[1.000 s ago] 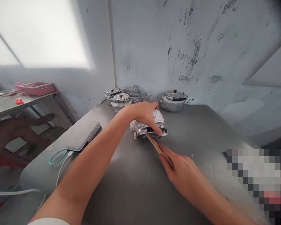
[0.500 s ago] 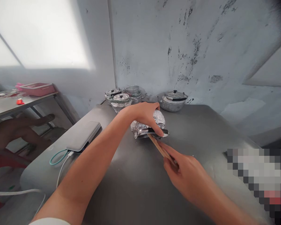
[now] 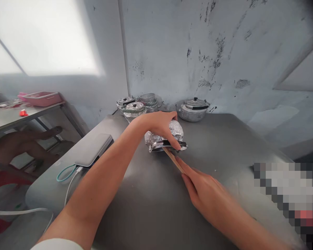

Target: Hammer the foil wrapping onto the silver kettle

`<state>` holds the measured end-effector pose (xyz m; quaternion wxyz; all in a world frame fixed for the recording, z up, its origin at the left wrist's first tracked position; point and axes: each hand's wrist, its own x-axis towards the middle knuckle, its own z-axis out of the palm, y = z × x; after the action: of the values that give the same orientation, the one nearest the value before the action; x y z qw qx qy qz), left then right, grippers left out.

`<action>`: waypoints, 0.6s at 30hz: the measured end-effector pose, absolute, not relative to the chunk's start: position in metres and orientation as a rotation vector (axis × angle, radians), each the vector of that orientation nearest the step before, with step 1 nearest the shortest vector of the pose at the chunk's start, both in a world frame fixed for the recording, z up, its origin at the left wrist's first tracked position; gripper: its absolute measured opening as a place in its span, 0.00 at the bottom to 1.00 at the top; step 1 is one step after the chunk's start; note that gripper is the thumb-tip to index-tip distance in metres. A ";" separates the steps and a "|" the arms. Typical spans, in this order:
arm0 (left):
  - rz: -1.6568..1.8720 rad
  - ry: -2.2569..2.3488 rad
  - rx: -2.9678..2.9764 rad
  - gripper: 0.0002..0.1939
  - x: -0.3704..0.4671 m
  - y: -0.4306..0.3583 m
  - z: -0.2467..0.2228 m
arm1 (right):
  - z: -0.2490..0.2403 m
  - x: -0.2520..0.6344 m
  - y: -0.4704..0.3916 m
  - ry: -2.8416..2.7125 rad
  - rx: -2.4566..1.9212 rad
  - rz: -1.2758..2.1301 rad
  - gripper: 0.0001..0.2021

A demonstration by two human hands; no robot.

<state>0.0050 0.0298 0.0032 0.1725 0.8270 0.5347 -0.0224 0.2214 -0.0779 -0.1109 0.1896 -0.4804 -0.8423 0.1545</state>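
Observation:
Around the side of a small foil-covered pot (image 3: 176, 129) curl the fingers of my left hand (image 3: 163, 125), its thumb pressing near the black handle (image 3: 174, 143) at the rim. The pot is tipped on its side, with its mouth facing me. Wooden chopsticks (image 3: 173, 159) are gripped in my right hand (image 3: 202, 185), their far ends going in at the pot's mouth. The inside of the pot and the tips of the chopsticks are hidden from view.
Several small silver pots (image 3: 134, 108) stand at the back left, and a larger lidded pot (image 3: 193, 110) at the back right. A grey power bank (image 3: 94, 149) with a white cable lies at left. Beyond is another table with a pink basket (image 3: 43, 99). A blurred-out patch covers the right edge.
My right hand has turned slightly on the chopsticks, so less of their length shows. The left hand and the tipped pot stay nearly in place; the whole view shifts a little.

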 end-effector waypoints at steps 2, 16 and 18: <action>-0.059 1.521 2.340 0.57 0.005 0.029 0.004 | -0.112 0.222 -0.077 -2.381 -1.336 0.439 0.26; -0.041 1.506 2.360 0.59 0.003 0.030 0.003 | -0.114 0.219 -0.079 -2.442 -1.425 0.420 0.25; -0.041 1.505 2.361 0.58 0.003 0.030 0.003 | -0.115 0.219 -0.079 -2.416 -1.421 0.379 0.26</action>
<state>0.0032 0.0301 0.0030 0.1699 0.8309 0.5296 -0.0146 0.2195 -0.0787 -0.1147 0.1558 -0.4962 -0.8438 0.1325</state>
